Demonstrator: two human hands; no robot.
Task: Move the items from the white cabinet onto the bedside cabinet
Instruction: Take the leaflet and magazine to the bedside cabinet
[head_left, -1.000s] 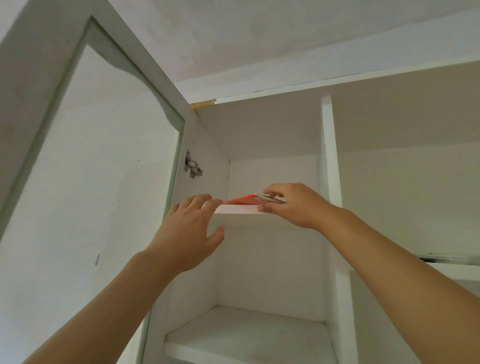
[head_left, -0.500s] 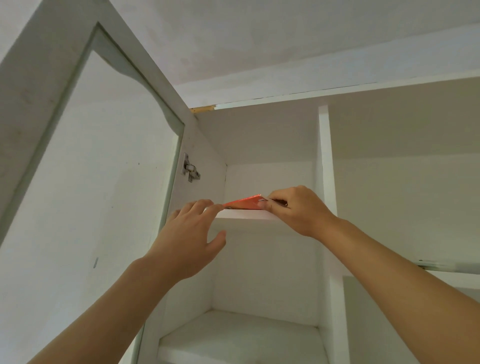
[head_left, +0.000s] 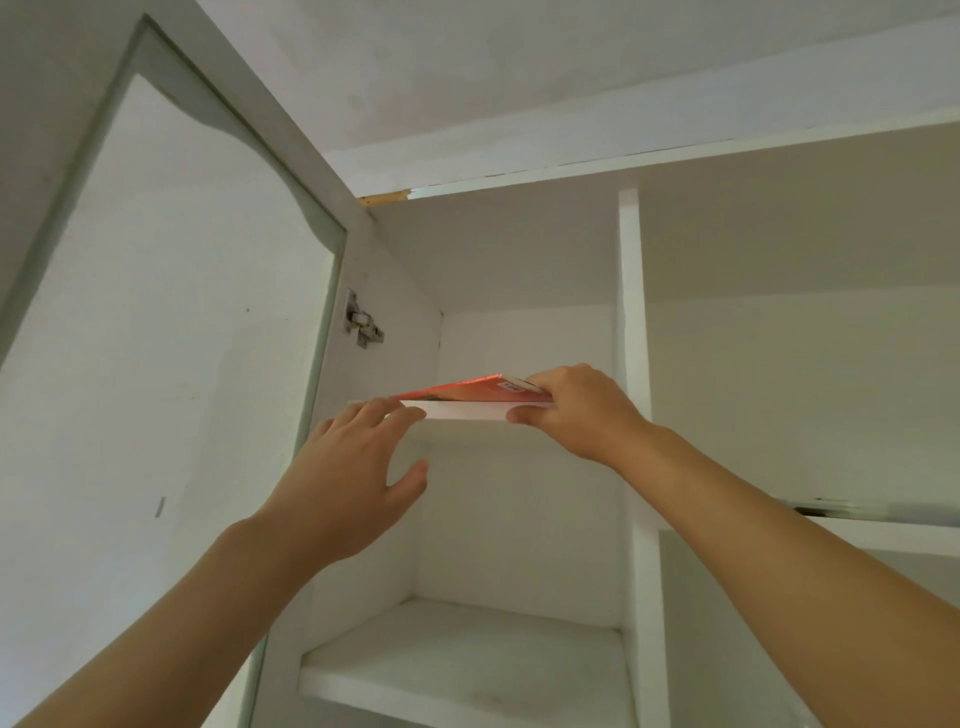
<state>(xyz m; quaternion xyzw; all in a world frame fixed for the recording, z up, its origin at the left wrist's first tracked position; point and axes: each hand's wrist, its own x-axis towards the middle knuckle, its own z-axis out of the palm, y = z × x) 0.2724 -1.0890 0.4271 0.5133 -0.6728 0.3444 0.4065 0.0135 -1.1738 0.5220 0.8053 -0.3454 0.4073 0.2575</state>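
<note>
Book (head_left: 470, 391): thin, orange-red cover, tilted on shelf (head_left: 467, 411), right hand (head_left: 574, 410) pinching corner.

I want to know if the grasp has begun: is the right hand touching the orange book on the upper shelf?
Touching. The head view shows the right hand pinching the orange book's near corner, fingers on top and thumb below at the shelf edge.

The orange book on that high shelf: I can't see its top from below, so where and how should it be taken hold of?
Take the orange book by its right front corner, from the front and below. It lies flat, that edge at the shelf lip. The right hand already pinches it there; the left hand could support the far end.
</note>
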